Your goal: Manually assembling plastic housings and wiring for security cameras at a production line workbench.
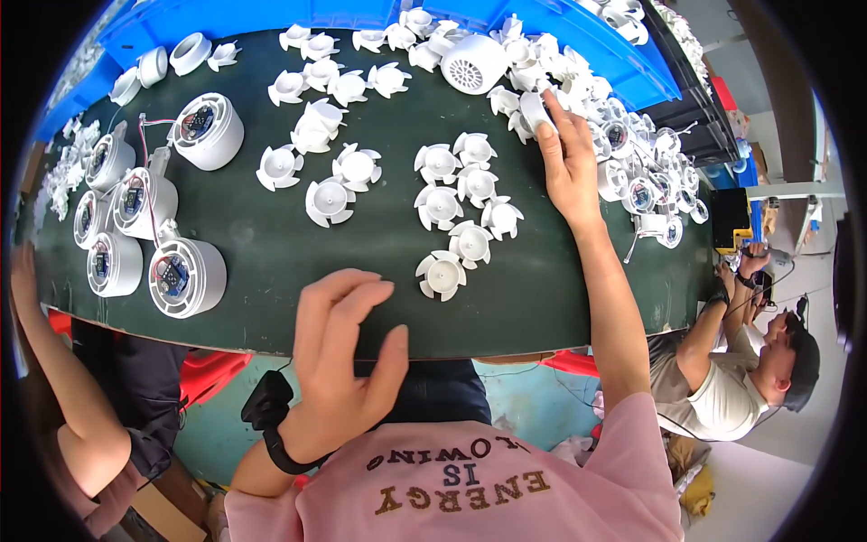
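Now touching a short white plastic cylinder (pixel 533 110) w/ the right hand (pixel 571 158), thumb below, fingers above, prob. spread so to isolate one pc. from the crowd; can't tell if actually gripped. Right beside it, a dense heap of white plastic fan wheels w/ curved blades (pixel 546 68). Over to the left hand (pixel 336 361): holding nada, fingers loosely curled, thumb apart, poised above the near edge of the dark green worktop (pixel 262 303), presumably free for support. Btwn the hands, a loose cluster of more white fan wheels (pixel 441 208), prob. spread single-layer for quick pickup. Further left, round white plastic housings w/ blue circuit boards (pixel 217 149), boards exposed, maybe for wiring access. At the back, blue plastic bins (pixel 244 16), prob. lined up there to save worktop space.
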A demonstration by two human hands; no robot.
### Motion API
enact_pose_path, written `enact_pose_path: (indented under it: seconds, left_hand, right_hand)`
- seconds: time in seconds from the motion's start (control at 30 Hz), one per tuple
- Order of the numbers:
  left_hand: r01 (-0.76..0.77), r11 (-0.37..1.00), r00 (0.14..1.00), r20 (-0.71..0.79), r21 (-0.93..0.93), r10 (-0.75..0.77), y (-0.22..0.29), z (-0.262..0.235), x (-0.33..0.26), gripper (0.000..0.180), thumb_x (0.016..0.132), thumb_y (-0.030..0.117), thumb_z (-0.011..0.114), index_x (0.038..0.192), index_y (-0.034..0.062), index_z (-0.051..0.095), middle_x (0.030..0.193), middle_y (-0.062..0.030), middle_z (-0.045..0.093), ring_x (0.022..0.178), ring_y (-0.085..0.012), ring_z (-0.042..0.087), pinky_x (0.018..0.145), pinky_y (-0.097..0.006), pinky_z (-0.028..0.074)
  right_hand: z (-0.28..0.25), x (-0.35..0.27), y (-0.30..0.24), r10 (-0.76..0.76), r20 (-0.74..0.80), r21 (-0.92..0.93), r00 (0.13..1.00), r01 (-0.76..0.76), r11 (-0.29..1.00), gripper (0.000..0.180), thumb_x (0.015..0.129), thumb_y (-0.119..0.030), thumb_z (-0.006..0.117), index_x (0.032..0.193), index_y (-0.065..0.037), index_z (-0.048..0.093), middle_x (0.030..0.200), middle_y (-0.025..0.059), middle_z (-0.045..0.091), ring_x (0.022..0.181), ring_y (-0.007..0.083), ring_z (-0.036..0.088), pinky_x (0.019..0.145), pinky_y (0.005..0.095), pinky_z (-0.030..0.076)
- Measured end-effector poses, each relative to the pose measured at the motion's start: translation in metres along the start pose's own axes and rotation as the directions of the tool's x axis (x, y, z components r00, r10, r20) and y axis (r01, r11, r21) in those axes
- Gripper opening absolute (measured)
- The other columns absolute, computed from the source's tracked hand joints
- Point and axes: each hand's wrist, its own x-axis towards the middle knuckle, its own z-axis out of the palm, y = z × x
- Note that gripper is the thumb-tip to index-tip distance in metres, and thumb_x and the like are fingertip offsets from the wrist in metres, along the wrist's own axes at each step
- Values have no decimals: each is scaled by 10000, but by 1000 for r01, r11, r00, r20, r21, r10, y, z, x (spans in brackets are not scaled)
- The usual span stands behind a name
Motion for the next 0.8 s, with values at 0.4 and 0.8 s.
enact_pose_path:
  seconds: [0.4, 0.8]
  left_hand:
    - [40, 999, 993, 112, -31, -36, 4, 7, 8, 343, 703, -54, 653, 1038, -20, 589, 1040, -160, 563, 870, -292, 540, 724, -350, 446]
    - [62, 990, 988, 149, -127, -43, 31, 3, 14, 532, 768, -26, 659, 1268, -24, 478, 1104, -151, 565, 814, -187, 589, 686, -277, 469]
  right_hand:
    - [1, 0, -9, -149, -10, -297, 989, 140, 945, 387, 940, -199, 573, 1296, -47, 545, 1002, 165, 549, 906, 299, 515, 828, 365, 427]
    - [-44, -24, -93, -137, -24, -38, 990, 136, 990, 736, 676, -153, 804, 1315, -6, 470, 1058, 139, 596, 919, 238, 597, 791, 351, 495]
